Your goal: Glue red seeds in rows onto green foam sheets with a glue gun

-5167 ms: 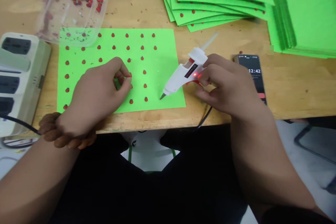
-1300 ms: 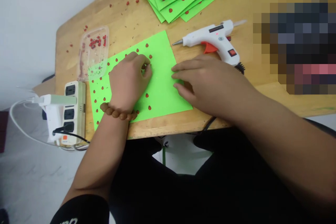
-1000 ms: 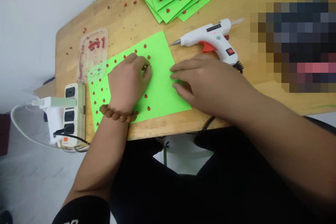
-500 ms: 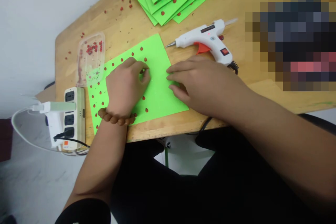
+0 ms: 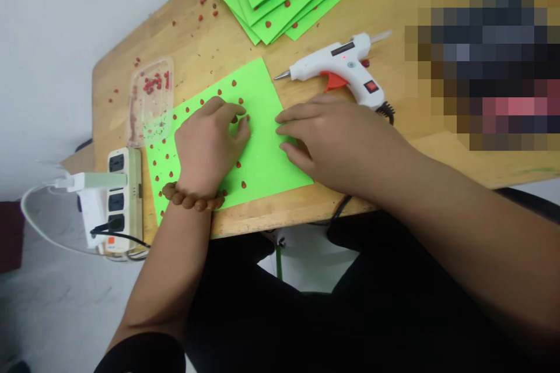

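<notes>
Red piece [image 5: 248, 118] lies between the parted fingers [image 5: 238, 109] of the left hand [image 5: 203, 143].

Left hand [image 5: 205, 140]: thumb and forefinger, closed together moments ago, now parted; small red piece [image 5: 248, 118] newly visible at fingertips. White hot-glue gun [image 5: 322, 62], earlier in right hand [image 5: 339, 137], now lies on wooden tabletop [image 5: 175, 41]; right-hand fingers now at green sheet's [image 5: 268, 154] edge.

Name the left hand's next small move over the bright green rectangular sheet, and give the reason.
Probably lift the left hand straight up off the bright green, felt-like rectangular sheet: the hand's thumb and forefinger stand apart, and the small rounded red piece by their tips seems to lie on the sheet, unpinched.
</notes>
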### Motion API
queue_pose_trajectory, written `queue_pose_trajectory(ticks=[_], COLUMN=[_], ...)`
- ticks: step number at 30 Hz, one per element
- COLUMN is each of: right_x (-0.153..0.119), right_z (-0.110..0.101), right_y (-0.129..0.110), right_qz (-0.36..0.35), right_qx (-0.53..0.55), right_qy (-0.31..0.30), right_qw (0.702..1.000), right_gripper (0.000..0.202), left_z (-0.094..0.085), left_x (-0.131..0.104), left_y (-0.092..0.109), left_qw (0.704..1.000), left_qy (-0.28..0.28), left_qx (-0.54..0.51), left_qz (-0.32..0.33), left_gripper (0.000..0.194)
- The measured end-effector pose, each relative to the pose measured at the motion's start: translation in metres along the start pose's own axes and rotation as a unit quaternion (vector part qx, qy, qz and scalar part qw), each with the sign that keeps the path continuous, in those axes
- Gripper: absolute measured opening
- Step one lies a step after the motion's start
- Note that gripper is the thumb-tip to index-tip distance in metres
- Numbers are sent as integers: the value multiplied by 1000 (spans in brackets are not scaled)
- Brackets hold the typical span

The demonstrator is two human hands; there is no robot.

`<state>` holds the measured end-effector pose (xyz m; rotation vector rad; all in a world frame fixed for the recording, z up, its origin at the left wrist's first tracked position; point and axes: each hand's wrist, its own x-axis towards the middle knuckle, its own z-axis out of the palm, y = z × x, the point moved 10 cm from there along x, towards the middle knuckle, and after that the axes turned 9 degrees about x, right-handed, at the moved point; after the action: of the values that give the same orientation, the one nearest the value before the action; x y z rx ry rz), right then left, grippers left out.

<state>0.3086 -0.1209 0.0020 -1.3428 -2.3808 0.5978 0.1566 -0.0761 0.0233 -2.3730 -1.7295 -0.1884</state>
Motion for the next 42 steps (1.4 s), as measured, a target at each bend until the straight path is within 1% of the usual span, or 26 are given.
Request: queue_pose_trajectory(ticks=[3,7,14,19,26,30,32,34,36,37,38,39,40,41,42], right_x=[0,1,2,2,2,2,1,1,2,2,2,3,3,4,4], right_z=[0,0,2,0,0,0,0,1,1,1,1,2,2,2,2], right_y=[0,1,0,1,1,0,0,0,1,1,2,2,3,3,3], right_qz=[3,11,10,8,14,15,12,8,4,3,3,3,5,6,5], right_qx=[-4,-5,-16,-5,-6,-10,-9,-5,2,6,9,11,12,11,10], right_qy=[-3,-8,-17,-5,-9,-6,-6,-6,-6,-5,-4,-4,-6,-8,-10], right_qw=[1000,1000,1000,1000,1000,1000,1000,1000,1000,1000,1000,1000,1000,1000,1000], right_gripper=[39,37,39,39,39,39,39,40,39,39,39,39,39,39,39], left_z=[2,2,6,4,5,7,6,-3,-24,-38,-53,-66,-75,-84,-86], left_x=[0,1,2,1,4,3,2,2,4,5,5,5,5,2,0], left_y=[1,3,-3,2,1,10,14,10,-5,-19,-37,-61,-87,-115,-140], left_qw=[1000,1000,999,1000,1000,999,999,1000,999,996,992,987,982,974,968], left_qy=[-1,1,-23,-3,-23,-23,-17,3,54,87,122,154,166,184,183], left_qx=[-7,8,-27,0,-10,29,40,28,6,-2,-9,-14,-10,-4,2], left_qz=[13,21,-12,11,-6,2,6,1,-4,-10,-20,-49,-88,-133,-173], left_gripper=[22,18,15,16,17,18,16,16,17,18,18,19,20,20,20])
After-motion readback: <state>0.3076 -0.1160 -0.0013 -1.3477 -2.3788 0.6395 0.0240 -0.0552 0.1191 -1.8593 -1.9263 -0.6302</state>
